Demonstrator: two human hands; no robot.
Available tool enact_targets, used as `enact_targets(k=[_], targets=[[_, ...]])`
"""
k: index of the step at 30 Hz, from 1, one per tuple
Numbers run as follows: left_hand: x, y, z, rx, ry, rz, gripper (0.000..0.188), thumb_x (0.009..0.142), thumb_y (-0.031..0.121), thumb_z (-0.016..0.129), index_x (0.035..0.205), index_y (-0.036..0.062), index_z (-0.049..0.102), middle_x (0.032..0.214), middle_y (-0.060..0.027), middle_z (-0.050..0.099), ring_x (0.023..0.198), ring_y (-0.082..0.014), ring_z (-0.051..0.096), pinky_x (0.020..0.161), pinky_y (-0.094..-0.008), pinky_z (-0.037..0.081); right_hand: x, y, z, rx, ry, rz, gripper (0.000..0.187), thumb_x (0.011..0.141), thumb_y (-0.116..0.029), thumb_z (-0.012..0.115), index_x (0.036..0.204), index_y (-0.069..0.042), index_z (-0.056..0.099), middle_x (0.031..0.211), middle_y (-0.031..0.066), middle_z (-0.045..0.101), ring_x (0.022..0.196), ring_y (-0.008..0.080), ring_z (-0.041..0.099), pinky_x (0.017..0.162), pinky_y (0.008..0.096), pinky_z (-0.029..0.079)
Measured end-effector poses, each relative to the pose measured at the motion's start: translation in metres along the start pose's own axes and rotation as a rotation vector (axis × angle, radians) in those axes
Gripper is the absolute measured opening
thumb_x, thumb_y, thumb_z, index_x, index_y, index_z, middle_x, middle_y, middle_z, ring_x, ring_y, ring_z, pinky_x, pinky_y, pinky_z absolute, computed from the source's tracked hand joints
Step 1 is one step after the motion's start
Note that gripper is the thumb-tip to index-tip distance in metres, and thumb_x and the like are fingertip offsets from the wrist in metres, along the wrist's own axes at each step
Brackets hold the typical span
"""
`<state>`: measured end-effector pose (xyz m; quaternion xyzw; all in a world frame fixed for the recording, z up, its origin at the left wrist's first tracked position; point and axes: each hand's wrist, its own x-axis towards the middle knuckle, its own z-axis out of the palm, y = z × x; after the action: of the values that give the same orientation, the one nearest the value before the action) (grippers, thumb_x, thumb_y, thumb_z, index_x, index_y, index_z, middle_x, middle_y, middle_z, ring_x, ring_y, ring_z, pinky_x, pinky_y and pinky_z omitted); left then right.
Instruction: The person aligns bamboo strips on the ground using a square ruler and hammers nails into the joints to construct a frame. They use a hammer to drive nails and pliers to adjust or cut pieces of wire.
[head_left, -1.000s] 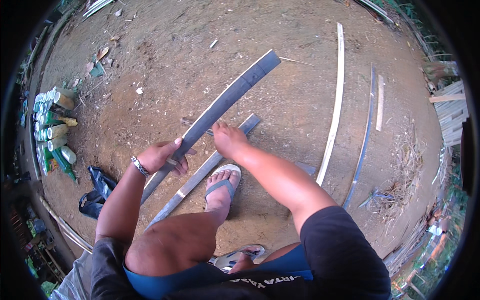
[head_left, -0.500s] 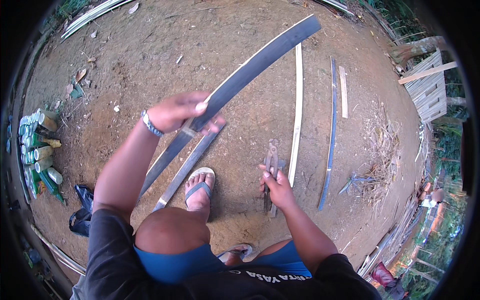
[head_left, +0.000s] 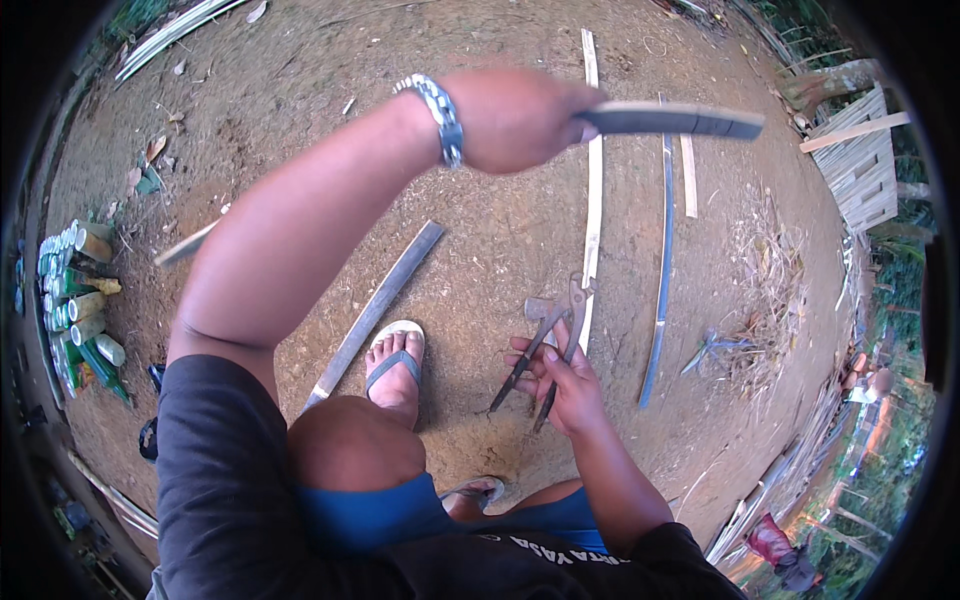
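Observation:
My left hand (head_left: 520,118) reaches out far across my front, closed around a dark bamboo slat (head_left: 690,120). One end sticks out to the right of my fist; a pale end shows left of my forearm, which hides the middle. Low on the right, my right hand (head_left: 565,375) holds rusty pincers (head_left: 578,292) with their handles spread apart. Beside the pincers' jaws is a grey hammer head (head_left: 540,309) on the ground, its handle mostly hidden. Another dark bamboo slat (head_left: 378,298) lies by my sandalled foot (head_left: 396,372).
A long pale strip (head_left: 595,190), a dark strip (head_left: 661,290) and a short pale strip (head_left: 689,178) lie on the dirt ground to the right. Bottles (head_left: 90,330) are stacked at the left edge. Dry grass (head_left: 775,270) and a woven panel (head_left: 855,170) are at right.
My left hand has swung the slat away and to the right, turning it nearly level across the view. In my right hand the pincers' handles have spread apart.

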<state>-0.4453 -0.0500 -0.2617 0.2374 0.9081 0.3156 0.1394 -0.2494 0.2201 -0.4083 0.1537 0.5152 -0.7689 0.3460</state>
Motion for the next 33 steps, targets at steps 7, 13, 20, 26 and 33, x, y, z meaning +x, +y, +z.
enact_targets(k=[7, 13, 20, 26, 33], targets=[[-0.026, -0.069, 0.103, -0.132, -0.159, -0.021, 0.042, 0.106, 0.035, 0.044, 0.139, 0.0099, 0.051, 0.089, -0.0146, 0.068, 0.079, -0.0308, 0.067, 0.080, -0.0464, 0.053, -0.025, -0.020, 0.005, 0.052, 0.001, 0.056, 0.069, 0.107, -0.015, 0.040, 0.162, -0.017, -0.002, 0.142, 0.0212, 0.051, 0.122, 0.0300, 0.059, 0.094, 0.0461, 0.054], [-0.049, -0.047, 0.110, -0.211, -0.181, -0.088, 0.038, 0.105, 0.037, 0.049, 0.124, 0.0056, 0.062, 0.083, -0.0156, 0.068, 0.081, -0.0300, 0.068, 0.075, -0.0435, 0.052, -0.035, -0.055, 0.005, 0.076, -0.065, 0.053, 0.071, 0.107, -0.015, 0.040, 0.162, -0.018, -0.005, 0.145, 0.0226, 0.048, 0.128, 0.0312, 0.056, 0.095, 0.0472, 0.054], [-0.061, -0.047, 0.119, -0.150, -0.111, -0.049, 0.033, 0.103, 0.032, 0.052, 0.121, 0.0053, 0.063, 0.091, -0.0190, 0.069, 0.087, -0.0361, 0.068, 0.077, -0.0448, 0.052, -0.042, -0.069, 0.000, -0.002, -0.097, 0.103, 0.070, 0.107, -0.015, 0.039, 0.162, -0.018, -0.004, 0.146, 0.0225, 0.048, 0.127, 0.0317, 0.057, 0.093, 0.0475, 0.054], [-0.066, -0.048, 0.125, -0.125, -0.083, -0.025, 0.037, 0.103, 0.038, 0.051, 0.125, 0.0105, 0.063, 0.095, -0.0178, 0.070, 0.091, -0.0381, 0.067, 0.080, -0.0476, 0.052, -0.044, -0.064, -0.002, -0.041, -0.109, 0.155, 0.067, 0.108, -0.018, 0.039, 0.162, -0.019, -0.002, 0.146, 0.0255, 0.048, 0.126, 0.0343, 0.057, 0.090, 0.0488, 0.056], [-0.073, -0.037, 0.128, -0.114, -0.100, -0.018, 0.033, 0.102, 0.029, 0.054, 0.124, 0.0066, 0.063, 0.099, -0.0193, 0.069, 0.092, -0.0385, 0.067, 0.079, -0.0469, 0.052, -0.049, -0.070, -0.010, -0.094, -0.118, 0.207, 0.066, 0.108, -0.019, 0.040, 0.162, -0.018, 0.002, 0.143, 0.0208, 0.052, 0.124, 0.0304, 0.059, 0.090, 0.0463, 0.055]])
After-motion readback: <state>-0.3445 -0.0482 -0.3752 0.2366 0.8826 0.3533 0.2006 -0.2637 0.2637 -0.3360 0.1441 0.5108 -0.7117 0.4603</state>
